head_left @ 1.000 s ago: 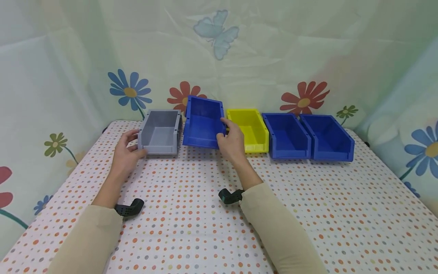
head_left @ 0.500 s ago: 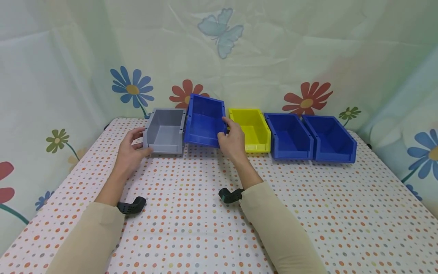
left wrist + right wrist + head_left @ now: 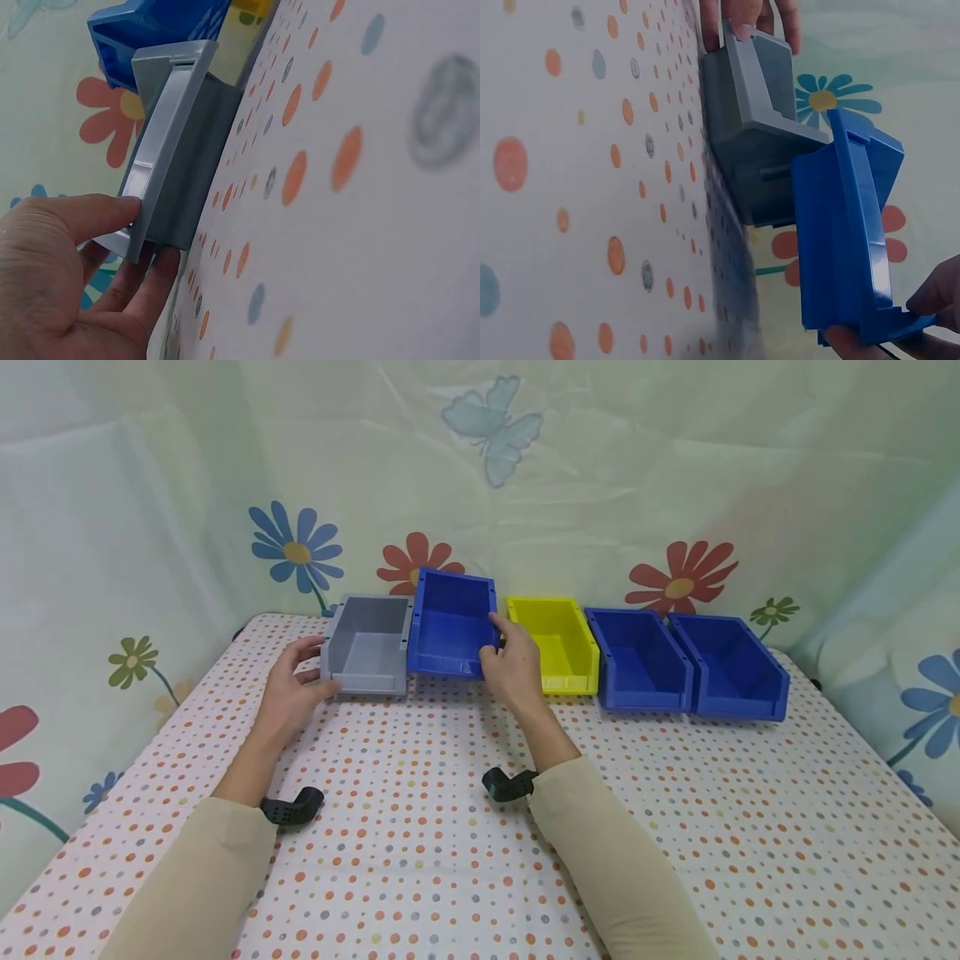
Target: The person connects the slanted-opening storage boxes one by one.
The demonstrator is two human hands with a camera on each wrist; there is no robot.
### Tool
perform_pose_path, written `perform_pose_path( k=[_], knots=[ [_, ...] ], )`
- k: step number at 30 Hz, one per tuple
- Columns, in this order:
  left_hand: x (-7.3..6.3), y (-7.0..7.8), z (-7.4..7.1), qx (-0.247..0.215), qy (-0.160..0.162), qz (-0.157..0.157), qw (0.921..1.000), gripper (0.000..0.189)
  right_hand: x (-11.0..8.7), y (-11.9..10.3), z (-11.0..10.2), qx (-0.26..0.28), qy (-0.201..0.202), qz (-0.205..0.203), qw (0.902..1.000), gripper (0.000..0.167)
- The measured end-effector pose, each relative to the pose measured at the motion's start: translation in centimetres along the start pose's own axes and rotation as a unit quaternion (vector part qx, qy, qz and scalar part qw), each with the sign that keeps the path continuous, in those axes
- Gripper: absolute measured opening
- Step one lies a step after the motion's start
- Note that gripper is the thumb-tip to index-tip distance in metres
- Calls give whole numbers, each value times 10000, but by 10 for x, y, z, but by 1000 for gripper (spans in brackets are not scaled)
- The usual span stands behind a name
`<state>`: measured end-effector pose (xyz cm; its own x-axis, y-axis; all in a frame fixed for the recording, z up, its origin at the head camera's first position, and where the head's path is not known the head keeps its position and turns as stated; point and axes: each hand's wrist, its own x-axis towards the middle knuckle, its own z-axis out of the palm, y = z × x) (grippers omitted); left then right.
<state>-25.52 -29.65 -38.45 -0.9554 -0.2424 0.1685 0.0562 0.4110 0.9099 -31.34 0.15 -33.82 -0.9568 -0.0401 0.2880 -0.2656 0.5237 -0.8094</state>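
- The left hand (image 3: pixel 297 689) has thumb and fingers clamped on the gray bin (image 3: pixel 367 652), seemingly steadying it on the table (image 3: pixel 420 827).
- The right hand (image 3: pixel 513 664) pinches the raised blue bin (image 3: pixel 453 628) by its right wall, leaving its left side free close beside the gray bin; whether they touch is unclear.
- Rightward stand a yellow bin (image 3: pixel 553 647), a second blue bin (image 3: pixel 641 664) and a third blue bin (image 3: pixel 726 668).
- Dotted cloth covers the table; a flower-printed curtain (image 3: pixel 585 468) hangs behind.

Fingers (image 3: pixel 156 286) gripping grey bin (image 3: pixel 180 154), blue bin (image 3: pixel 161 31) beyond, dotted tablecloth (image 3: pixel 337 247), red flower (image 3: pixel 100 125) behind
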Motion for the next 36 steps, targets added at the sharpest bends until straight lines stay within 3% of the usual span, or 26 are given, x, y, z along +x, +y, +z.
perform_pose_path(
  k=[8, 17, 21, 27, 31, 36],
  knots=[
    [1, 1, 2, -38, -6, -57, 10000, 75, 2, -9, -3, -432, 23, -446, 9981, 51],
    [-1, 7, 1, -165, -62, -33, 9998, 75, 2, -11, -6, -750, -18, -392, 9964, 54],
    [-1, 6, 2, -110, -24, -45, 9999, 74, 1, -12, -5, -1073, 207, -1040, 9886, 54],
    [-1, 4, 3, -99, 3, -44, 9999, 73, -2, -16, 1, -1561, 330, -2143, 9636, 53],
    [-2, 4, 3, -103, -12, -45, 9999, 73, -1, -19, 8, -1646, 235, -2483, 9543, 53],
    [0, 4, 0, -81, -52, -4, 10000, 73, 1, -23, 18, -1613, 33, -2655, 9505, 54]
  ],
)
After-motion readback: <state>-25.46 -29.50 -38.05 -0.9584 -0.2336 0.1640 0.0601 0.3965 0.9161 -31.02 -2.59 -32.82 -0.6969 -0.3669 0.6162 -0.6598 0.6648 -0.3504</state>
